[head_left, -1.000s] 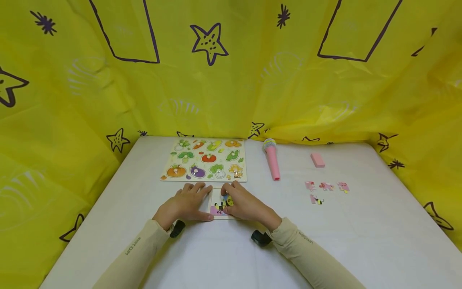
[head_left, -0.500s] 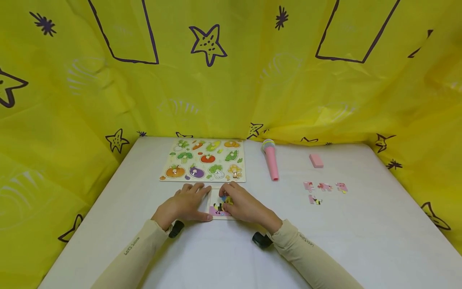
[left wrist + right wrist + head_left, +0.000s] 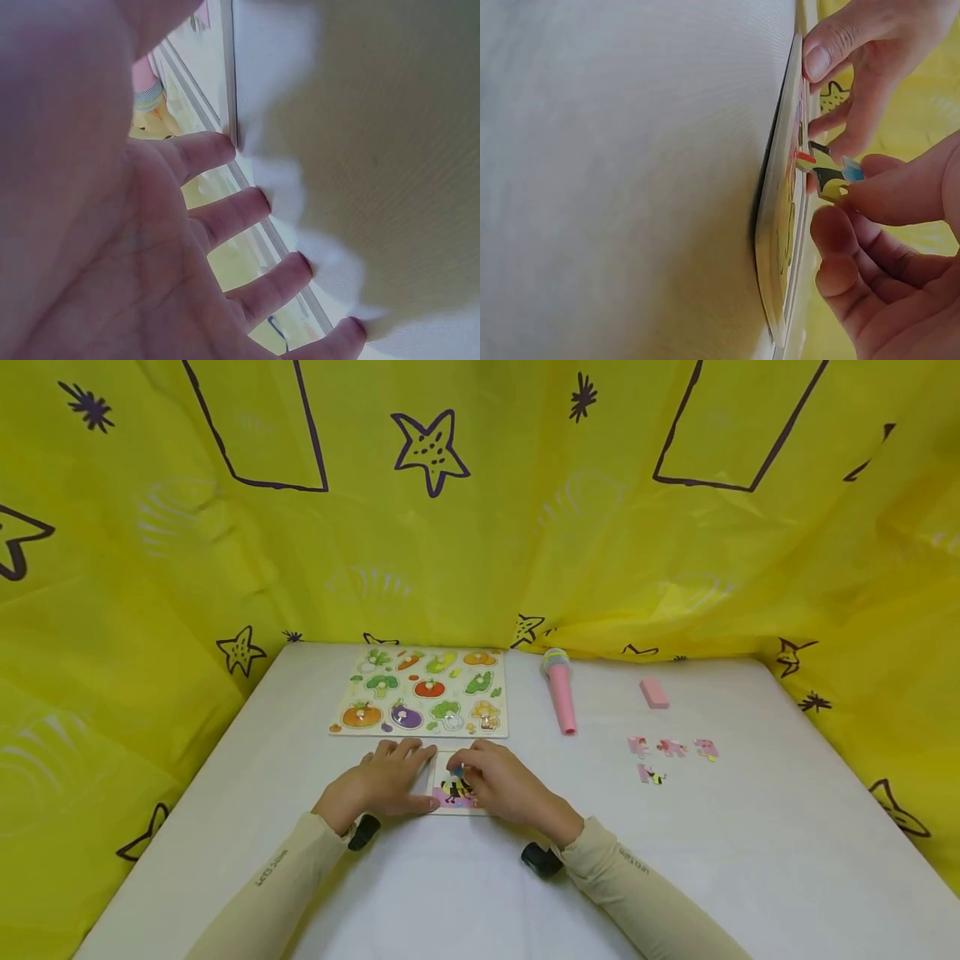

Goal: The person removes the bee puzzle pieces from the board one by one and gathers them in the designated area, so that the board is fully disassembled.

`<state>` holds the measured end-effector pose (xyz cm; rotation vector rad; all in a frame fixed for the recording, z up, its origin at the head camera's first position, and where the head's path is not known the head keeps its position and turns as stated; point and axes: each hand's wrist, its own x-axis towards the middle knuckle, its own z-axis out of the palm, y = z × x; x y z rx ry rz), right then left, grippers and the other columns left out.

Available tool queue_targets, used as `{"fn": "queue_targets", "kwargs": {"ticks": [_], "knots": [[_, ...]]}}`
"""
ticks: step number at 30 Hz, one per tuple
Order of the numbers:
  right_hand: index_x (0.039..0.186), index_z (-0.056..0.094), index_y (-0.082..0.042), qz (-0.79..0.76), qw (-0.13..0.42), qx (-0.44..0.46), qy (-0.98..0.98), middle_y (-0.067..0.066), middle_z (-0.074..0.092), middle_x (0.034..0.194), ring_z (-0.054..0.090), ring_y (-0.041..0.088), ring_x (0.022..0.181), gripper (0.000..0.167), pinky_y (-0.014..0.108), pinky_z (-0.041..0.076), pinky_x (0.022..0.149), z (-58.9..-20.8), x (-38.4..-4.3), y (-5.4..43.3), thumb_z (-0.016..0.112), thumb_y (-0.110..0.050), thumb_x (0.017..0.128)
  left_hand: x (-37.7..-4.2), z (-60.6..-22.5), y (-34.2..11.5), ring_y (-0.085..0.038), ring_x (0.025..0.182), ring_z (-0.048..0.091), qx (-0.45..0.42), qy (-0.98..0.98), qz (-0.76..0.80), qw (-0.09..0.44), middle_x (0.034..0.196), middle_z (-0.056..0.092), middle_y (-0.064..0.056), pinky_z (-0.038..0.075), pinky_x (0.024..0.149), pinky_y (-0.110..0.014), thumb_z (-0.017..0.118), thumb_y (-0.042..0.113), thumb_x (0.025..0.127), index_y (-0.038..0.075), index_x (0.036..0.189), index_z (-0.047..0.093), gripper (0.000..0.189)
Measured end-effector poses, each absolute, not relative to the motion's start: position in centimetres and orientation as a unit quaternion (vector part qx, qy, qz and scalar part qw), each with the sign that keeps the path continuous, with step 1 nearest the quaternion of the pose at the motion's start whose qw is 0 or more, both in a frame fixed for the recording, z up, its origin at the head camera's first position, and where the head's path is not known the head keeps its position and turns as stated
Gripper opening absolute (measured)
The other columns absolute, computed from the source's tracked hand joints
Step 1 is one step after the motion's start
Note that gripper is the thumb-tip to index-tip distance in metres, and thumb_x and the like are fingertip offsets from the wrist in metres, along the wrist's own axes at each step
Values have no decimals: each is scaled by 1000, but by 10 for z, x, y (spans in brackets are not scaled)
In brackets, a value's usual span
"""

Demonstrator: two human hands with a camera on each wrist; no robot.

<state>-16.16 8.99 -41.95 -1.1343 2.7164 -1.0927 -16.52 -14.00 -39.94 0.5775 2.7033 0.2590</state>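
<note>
A small framed jigsaw puzzle (image 3: 769,240), with a bee picture and pink lower strip, lies flat between my hands. My left hand (image 3: 378,783) rests along its left side, fingers spread and fairly straight, thumb at the near corner and index fingertip at the far corner. My right hand (image 3: 513,783) pinches a jigsaw piece (image 3: 827,178) between thumb and fingers, over the puzzle. Yellow, black, blue and a bit of red show on this piece, which stands tilted up from the puzzle's face in the right wrist view. The right hand hides the puzzle's right part.
Several loose jigsaw pieces (image 3: 671,748) lie on the right of the white table (image 3: 450,885). Behind them is a pink block (image 3: 654,693). A pink toy microphone (image 3: 561,697) lies near a vegetable peg board (image 3: 401,683). A yellow curtain (image 3: 480,543) borders the table's back and sides.
My right fingers have shifted slightly left with the jigsaw piece, and more of its blue part shows now. The left hand keeps its place at the puzzle's left side.
</note>
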Motion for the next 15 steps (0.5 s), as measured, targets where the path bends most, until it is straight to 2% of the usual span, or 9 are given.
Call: {"fn": "queue_targets", "kwargs": {"ticks": [5, 9, 12, 15], "knots": [[122, 75, -1, -365, -12, -357, 860, 5, 70, 101, 59, 17, 87, 25, 35, 55, 83, -418, -163, 92, 60, 7, 102, -167, -399, -140, -52, 146, 35, 200, 958, 91, 186, 165, 37, -21, 31, 116, -73, 77, 52, 96, 9, 164, 42, 87], [126, 70, 3, -390, 0, -327, 861, 2, 69, 92, 58, 13, 79, 25, 32, 54, 78, -413, -161, 98, 62, 5, 102, -166, -398, -140, -53, 145, 35, 205, 956, 96, 186, 165, 37, -22, 32, 116, -73, 78, 52, 95, 8, 164, 42, 89], [121, 68, 3, -405, 7, -301, 863, -1, 66, 83, 58, 10, 74, 20, 29, 53, 71, -410, -159, 106, 66, 3, 101, -165, -397, -141, -53, 146, 34, 207, 955, 99, 187, 166, 36, -22, 32, 117, -71, 79, 53, 94, 7, 164, 41, 92], [114, 68, 1, -409, -7, -291, 865, 0, 68, 83, 59, 10, 74, 14, 28, 54, 71, -409, -158, 117, 68, 3, 100, -165, -397, -142, -53, 147, 33, 208, 955, 102, 186, 166, 35, -21, 31, 118, -71, 80, 56, 92, 8, 164, 40, 95]]}}
